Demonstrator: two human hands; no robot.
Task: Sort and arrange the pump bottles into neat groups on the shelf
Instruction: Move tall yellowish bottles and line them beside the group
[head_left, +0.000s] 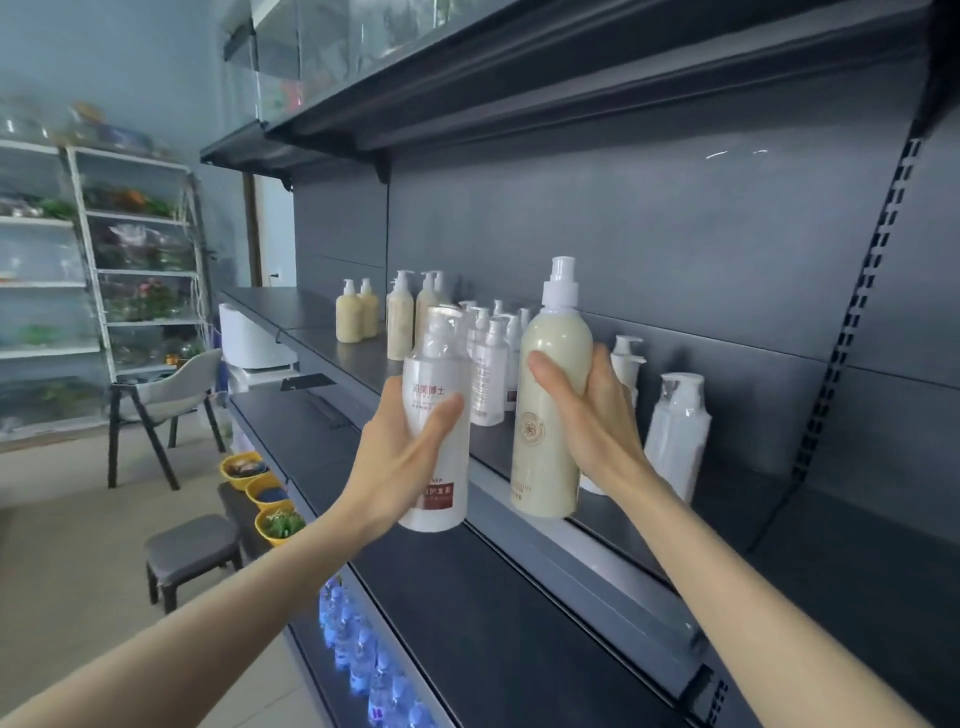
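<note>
Bottles are gripped upright: the white red-labelled pump bottle (437, 366) by the left hand (400, 457), just before its white group (489, 371); the tall cream bottle (543, 452) by the right hand (597, 421).

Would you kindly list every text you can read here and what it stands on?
"润美博士": white bottle in the left hand, upper part.
"护发素": its red label, partly covered by the hand.
Cream bottle in the right hand: print too blurred.
Shelf bottles: labels too small.
</note>
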